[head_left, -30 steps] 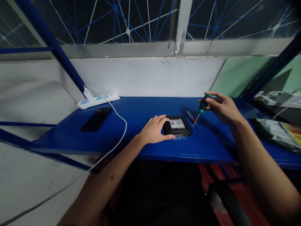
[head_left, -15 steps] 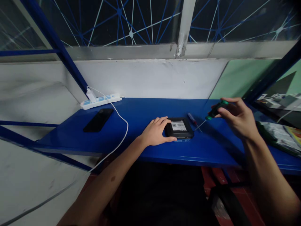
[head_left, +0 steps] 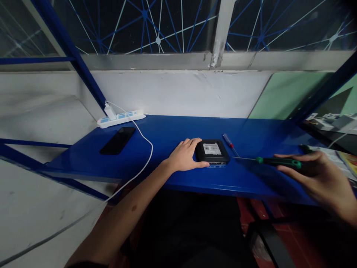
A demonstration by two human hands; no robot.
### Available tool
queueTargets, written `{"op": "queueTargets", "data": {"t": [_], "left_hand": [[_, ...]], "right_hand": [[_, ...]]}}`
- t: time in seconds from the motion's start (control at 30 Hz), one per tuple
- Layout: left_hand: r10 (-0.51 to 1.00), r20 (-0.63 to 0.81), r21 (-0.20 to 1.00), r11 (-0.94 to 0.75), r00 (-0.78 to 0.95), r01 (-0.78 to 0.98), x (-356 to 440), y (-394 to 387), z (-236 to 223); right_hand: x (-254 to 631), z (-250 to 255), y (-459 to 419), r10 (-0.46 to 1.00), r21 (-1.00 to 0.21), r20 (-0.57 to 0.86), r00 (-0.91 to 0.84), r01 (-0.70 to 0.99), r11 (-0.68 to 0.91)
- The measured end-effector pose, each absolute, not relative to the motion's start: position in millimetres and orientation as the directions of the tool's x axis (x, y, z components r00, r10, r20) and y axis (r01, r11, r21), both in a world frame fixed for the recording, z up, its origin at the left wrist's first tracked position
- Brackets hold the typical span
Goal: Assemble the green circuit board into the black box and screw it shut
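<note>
A small black set-top box (head_left: 199, 158) with a white printed label lies flat on the blue table (head_left: 173, 128), its ports facing me. My left hand (head_left: 184, 154) grips its left side, thumb along the near edge and fingers at the far corner. In my right hand (head_left: 318, 178), a screwdriver (head_left: 279, 162) with a green and black handle is held nearly level. Its shaft points left, the tip close to the box's right edge; whether it touches anything I cannot tell. Behind that tip lies a second, smaller screwdriver (head_left: 228, 140) with a blue and red handle.
At the left, a black phone (head_left: 117, 140) lies near a white power strip (head_left: 122, 118) with a charger plugged in. A white cable (head_left: 150, 152) runs from it over the table's front edge. Printed packaging (head_left: 344, 163) is at the right, partly behind my right hand.
My right hand has moved right and toward me, lowering the green screwdriver from a steep slant to almost level. The left hand still grips the set-top box in place.
</note>
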State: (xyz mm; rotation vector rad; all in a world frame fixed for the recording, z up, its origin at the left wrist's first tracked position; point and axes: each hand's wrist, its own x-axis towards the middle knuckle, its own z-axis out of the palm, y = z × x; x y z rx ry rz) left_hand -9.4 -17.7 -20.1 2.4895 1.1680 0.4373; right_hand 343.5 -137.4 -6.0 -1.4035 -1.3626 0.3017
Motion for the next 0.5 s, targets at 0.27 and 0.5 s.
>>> {"op": "queueTargets", "data": {"t": [0.27, 0.5], "left_hand": [[0.798, 0.103, 0.466, -0.566, 0.593, 0.68, -9.1, -15.7, -19.3], [0.808, 0.087, 0.484, -0.545, 0.582, 0.685, -9.9, -15.7, -18.6]], "right_hand": [[344.4, -19.0, -141.6, 0.857, -0.809, 0.418, 0.302, 0.552, 0.2], [345.2, -16.0, -141.0, 0.925, -0.517, 0.37, 0.09, 0.847, 0.125]]}}
